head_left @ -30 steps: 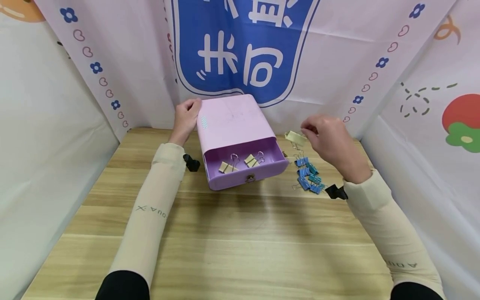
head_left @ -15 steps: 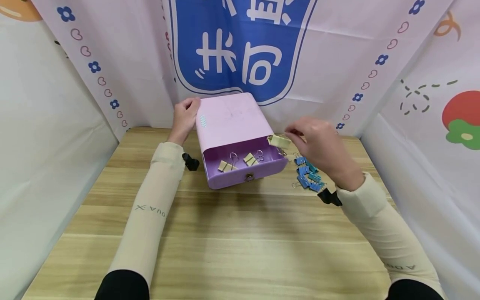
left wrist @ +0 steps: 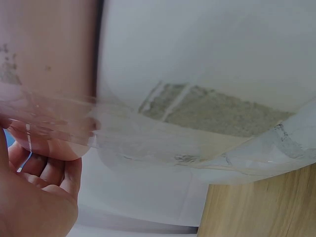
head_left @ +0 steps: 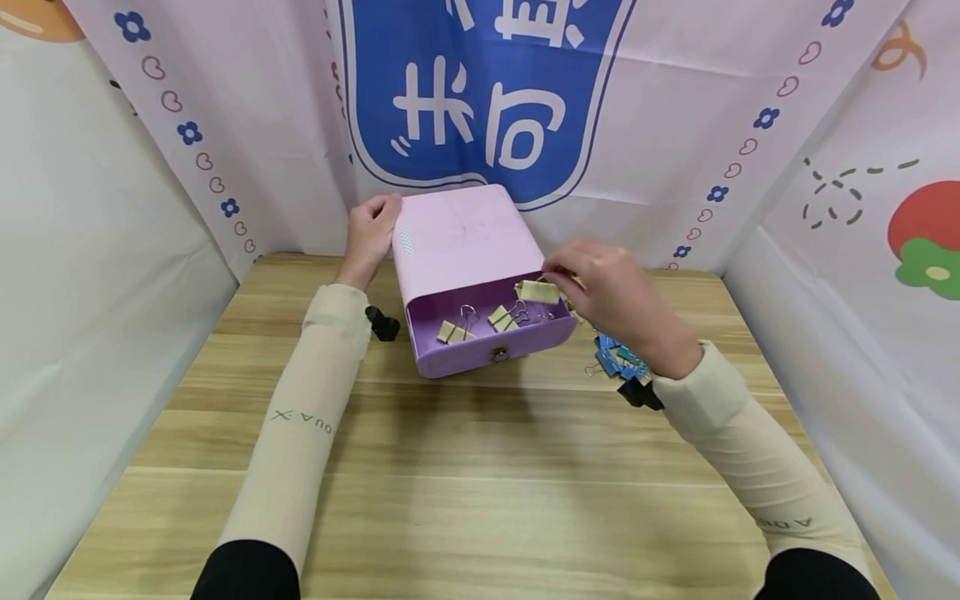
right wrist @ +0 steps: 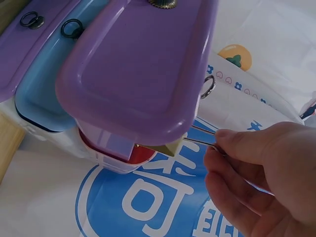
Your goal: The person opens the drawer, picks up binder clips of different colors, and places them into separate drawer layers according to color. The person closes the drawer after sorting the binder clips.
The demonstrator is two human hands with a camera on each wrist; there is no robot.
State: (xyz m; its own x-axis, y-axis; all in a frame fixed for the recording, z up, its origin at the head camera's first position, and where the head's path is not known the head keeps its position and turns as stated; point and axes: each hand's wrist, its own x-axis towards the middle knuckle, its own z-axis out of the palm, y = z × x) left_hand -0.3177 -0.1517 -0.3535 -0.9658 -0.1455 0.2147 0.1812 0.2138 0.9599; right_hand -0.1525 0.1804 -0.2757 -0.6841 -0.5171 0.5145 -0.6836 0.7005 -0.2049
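A small pink drawer unit stands at mid-table with its purple top drawer pulled out. My left hand grips the unit's back left corner, fingers curled at its edge in the left wrist view. Thumb and fingertips of my right hand pinch a pale yellow binder clip by its wire handles. That clip hangs over the right side of the open drawer; in the right wrist view the purple drawer front partly hides it. Two more yellow binder clips, one at left and one mid-drawer, lie inside.
Blue binder clips and teal ones lie in a heap right of the unit, partly behind my right forearm. Below the open drawer, the right wrist view shows a blue drawer and another purple drawer. A printed cloth hangs behind.
My right hand has carried the yellow binder clip leftward, from beside the unit to over the open drawer. My left hand stays at the back left corner.
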